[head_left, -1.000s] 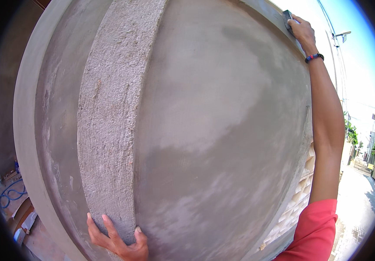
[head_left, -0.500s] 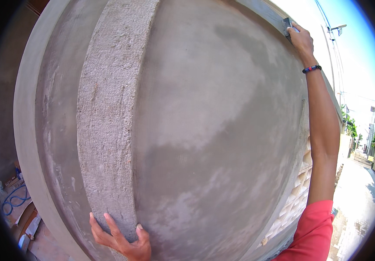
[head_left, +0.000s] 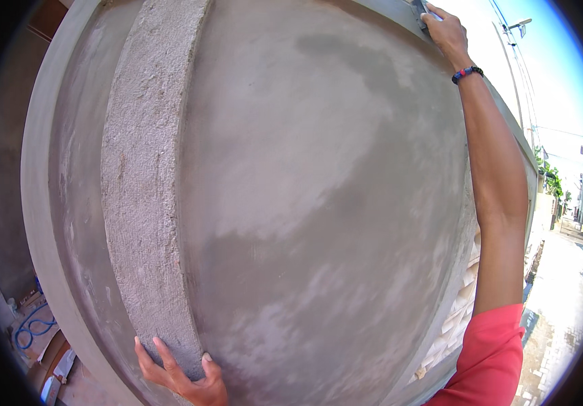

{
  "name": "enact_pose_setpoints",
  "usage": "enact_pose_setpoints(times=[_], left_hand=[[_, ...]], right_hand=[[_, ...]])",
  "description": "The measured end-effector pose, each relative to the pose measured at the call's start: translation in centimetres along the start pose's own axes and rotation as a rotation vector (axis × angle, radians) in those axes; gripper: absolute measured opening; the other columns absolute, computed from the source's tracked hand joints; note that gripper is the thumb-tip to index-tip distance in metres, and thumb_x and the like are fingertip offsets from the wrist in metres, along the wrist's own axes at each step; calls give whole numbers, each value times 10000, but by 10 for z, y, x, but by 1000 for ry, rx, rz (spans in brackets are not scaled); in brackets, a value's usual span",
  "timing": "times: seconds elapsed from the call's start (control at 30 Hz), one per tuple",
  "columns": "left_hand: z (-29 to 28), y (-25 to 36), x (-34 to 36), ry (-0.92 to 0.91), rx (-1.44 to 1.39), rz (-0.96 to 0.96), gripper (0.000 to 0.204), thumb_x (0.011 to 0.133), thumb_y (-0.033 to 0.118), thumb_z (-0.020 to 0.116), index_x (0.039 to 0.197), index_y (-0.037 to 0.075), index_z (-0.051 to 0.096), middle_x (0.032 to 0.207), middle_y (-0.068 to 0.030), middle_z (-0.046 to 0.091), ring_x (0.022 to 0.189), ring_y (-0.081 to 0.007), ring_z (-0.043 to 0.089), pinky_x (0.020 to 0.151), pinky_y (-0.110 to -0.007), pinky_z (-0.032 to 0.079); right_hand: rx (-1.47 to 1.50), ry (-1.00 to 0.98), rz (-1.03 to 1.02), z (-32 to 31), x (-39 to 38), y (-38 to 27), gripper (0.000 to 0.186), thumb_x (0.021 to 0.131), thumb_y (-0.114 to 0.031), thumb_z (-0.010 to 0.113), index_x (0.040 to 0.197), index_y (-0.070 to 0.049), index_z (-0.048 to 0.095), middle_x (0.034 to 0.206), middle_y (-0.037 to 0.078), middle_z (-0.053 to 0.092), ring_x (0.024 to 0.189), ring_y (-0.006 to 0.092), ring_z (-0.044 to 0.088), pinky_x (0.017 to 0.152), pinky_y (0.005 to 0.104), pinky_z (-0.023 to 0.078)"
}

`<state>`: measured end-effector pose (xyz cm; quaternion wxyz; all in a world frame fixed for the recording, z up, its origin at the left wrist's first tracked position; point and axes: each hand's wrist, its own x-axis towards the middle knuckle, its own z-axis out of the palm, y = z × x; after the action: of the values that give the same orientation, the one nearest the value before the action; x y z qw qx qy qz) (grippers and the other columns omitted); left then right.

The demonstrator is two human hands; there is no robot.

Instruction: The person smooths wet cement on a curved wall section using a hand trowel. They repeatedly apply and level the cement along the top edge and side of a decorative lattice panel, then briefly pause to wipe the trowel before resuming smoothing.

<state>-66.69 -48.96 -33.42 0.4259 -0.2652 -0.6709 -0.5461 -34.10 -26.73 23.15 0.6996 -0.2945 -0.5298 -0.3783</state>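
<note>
High at the upper right, my right hand (head_left: 445, 35) is closed round a small dark flat hand tool (head_left: 418, 12), whose exact kind I cannot make out. The tool lies against the top border of a grey plastered wall (head_left: 291, 183). A beaded bracelet (head_left: 467, 74) circles that wrist. At the lower left, my left hand (head_left: 186, 382) rests with fingers spread across the lower part of a rough, raised cement band (head_left: 144, 169). Its thumb reaches the band's right edge. Damp, darker patches mark the smooth wall between the hands.
A pale patterned openwork block panel (head_left: 450, 321) stands behind my right arm. Beyond it runs a sunlit paved lane (head_left: 555, 304) with a lamp pole and cables overhead. At the lower left, a blue hose (head_left: 31, 331) and scattered items lie on the floor.
My right hand has moved up and to the left with the tool along the wall's top border. My left hand stays on the rough band; the whole view has shifted slightly.
</note>
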Motion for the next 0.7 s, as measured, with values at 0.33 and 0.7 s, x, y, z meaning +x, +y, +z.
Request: enact_pose_setpoints(times=[0.33, 0.7], left_hand=[[-1, -5, 5, 43, 1, 33, 822, 708, 262, 754, 1435, 77, 418, 1477, -248, 329, 1356, -427, 303, 1115, -562, 218], [2, -5, 0, 24, 83, 31, 843, 705, 276, 746, 1446, 74, 397, 1473, -235, 356, 1347, -415, 329, 1106, -562, 250]], right_hand=[[70, -7, 103, -3, -5, 54, 479, 832, -396, 617, 1258, -177, 628, 1187, 101, 665, 1103, 277, 619, 947, 369, 466], [7, 48, -94, -2, -25, 99, 465, 874, -454, 602, 1286, -238, 617, 1181, 115, 668, 1070, 277, 641, 938, 348, 484]])
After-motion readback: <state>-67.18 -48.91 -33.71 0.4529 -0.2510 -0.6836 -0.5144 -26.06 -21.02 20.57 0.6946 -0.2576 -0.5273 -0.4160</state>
